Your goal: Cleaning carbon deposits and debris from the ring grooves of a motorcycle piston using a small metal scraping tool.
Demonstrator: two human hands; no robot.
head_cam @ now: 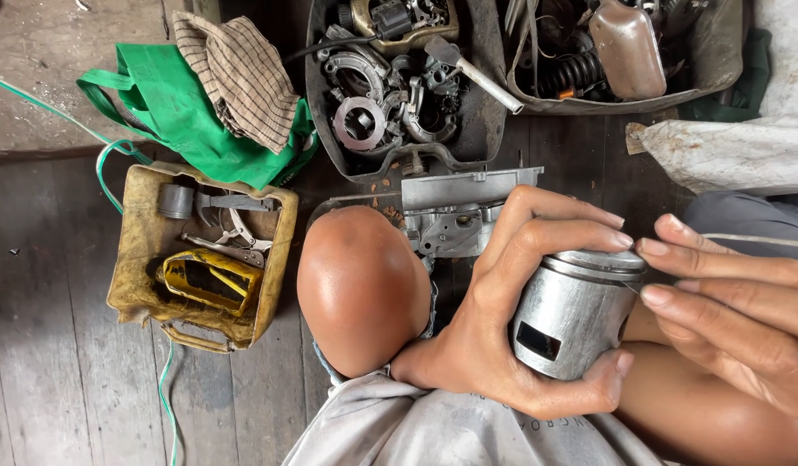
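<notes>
Bare floorboards (45,345) at the lower left leave open room, while the yellow tub (140,259), green bag (183,121), two parts trays (317,103) and (718,52), the knee (360,289) and the metal casing (455,216) crowd everything above and beside the hands.

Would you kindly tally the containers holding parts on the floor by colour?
Yellow cut-open jug: 1
Black tray: 1
Grey tray: 1
Total: 3
</notes>
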